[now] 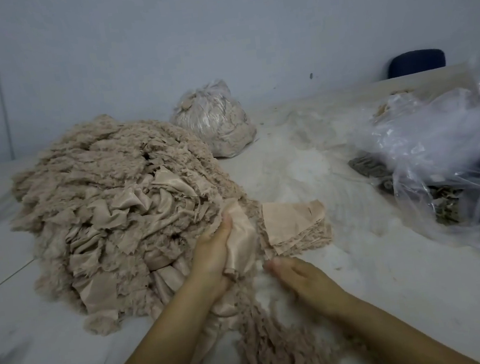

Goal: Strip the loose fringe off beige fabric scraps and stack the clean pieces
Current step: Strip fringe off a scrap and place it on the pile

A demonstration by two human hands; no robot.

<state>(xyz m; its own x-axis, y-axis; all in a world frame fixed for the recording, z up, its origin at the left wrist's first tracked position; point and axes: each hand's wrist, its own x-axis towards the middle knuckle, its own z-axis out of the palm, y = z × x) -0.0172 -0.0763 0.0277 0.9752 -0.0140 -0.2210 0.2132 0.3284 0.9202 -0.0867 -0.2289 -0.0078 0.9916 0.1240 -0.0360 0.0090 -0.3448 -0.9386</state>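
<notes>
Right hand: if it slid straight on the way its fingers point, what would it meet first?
Most likely the small stack of clean pieces, lying just beyond the right hand; depth is hard to judge.

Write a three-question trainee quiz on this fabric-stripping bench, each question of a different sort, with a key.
1. True or false: the left hand grips a beige scrap.
2. Multiple choice: where is the big pile of fringed scraps?
A. To the left of the hands
B. Inside the crumpled clear plastic bag on the right
C. On the dark chair
3. Fill in: the small stack of clean pieces lies just beyond the ___ hand.

Key:
1. True
2. A
3. right
</notes>
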